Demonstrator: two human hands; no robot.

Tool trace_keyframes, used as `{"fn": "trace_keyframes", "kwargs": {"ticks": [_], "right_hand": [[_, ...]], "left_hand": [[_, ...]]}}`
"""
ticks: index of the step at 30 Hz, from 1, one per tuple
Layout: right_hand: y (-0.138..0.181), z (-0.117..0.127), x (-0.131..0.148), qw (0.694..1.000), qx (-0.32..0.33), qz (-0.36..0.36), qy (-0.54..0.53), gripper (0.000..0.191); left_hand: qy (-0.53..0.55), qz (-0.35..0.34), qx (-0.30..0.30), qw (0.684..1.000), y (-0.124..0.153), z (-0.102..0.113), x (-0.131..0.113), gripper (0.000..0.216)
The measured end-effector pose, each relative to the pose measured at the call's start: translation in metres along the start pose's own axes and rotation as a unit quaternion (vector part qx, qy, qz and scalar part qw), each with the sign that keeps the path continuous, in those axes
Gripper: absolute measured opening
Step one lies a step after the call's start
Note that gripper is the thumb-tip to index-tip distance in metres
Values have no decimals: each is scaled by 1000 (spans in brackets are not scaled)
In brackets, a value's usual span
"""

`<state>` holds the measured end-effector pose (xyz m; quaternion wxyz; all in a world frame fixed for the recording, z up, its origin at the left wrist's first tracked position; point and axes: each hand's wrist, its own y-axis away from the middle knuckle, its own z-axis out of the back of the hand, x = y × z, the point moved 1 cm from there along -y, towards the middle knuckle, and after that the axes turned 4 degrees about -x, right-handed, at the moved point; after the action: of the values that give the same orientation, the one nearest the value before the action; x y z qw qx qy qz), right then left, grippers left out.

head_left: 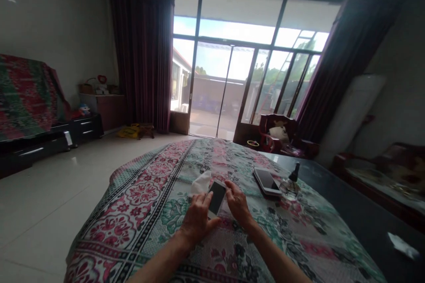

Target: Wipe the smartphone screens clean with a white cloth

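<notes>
A white-framed smartphone (217, 197) with a dark screen is held between my hands, over the flowered cloth (142, 192). My left hand (198, 216) grips its left side, thumb along the bottom edge. At the upper right edge, the closed fingers of my right hand (237, 202) touch the phone; whether they pinch anything else there is hidden. A crumpled white tissue (200, 183) lies just beyond my left fingers. Off to the right rest a second white device with a dark screen (266, 180) and a clear glass dish (290, 189) with a small dark bottle (294, 172) by it.
A dark tabletop (335, 190) runs along the right, with a white packet (403, 245) on it. Behind stand a wooden chair (278, 130) and glass doors (215, 84). A yellow bag (129, 131) lies on the tiled floor (40, 203) near a small stool (146, 129).
</notes>
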<state>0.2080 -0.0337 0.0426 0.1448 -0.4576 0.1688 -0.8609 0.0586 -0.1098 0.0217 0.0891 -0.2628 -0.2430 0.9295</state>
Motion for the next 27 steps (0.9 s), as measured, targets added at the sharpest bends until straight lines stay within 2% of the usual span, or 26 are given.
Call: {"fn": "trace_keyframes", "kwargs": {"ticks": [4, 9, 12, 15, 18, 20, 23, 27], "right_hand": [[-11, 7, -11, 1000, 7, -3, -11, 46], [-28, 1, -24, 999, 3, -6, -32, 46], [-31, -7, -33, 999, -3, 0, -41, 45], [-29, -15, -44, 999, -24, 0, -46, 46], [-25, -19, -55, 997, -76, -14, -31, 48], [-22, -19, -57, 994, -103, -18, -3, 45], [-16, -17, -53, 994, -99, 13, 41, 39], [-2, -13, -39, 992, -77, 44, 95, 40]], "left_hand": [[-9, 37, 13, 999, -18, -16, -10, 72], [-31, 68, 7, 997, -36, -34, -17, 69], [-48, 66, -1, 997, -35, -44, -16, 71], [-56, 31, -21, 998, -33, -43, -12, 72], [-58, -22, -72, 995, -46, -29, -1, 59], [-74, 3, -115, 991, -63, -18, 13, 42], [-82, 45, -120, 988, -87, -14, 40, 31], [-62, 46, -95, 992, -93, -30, 66, 29]]}}
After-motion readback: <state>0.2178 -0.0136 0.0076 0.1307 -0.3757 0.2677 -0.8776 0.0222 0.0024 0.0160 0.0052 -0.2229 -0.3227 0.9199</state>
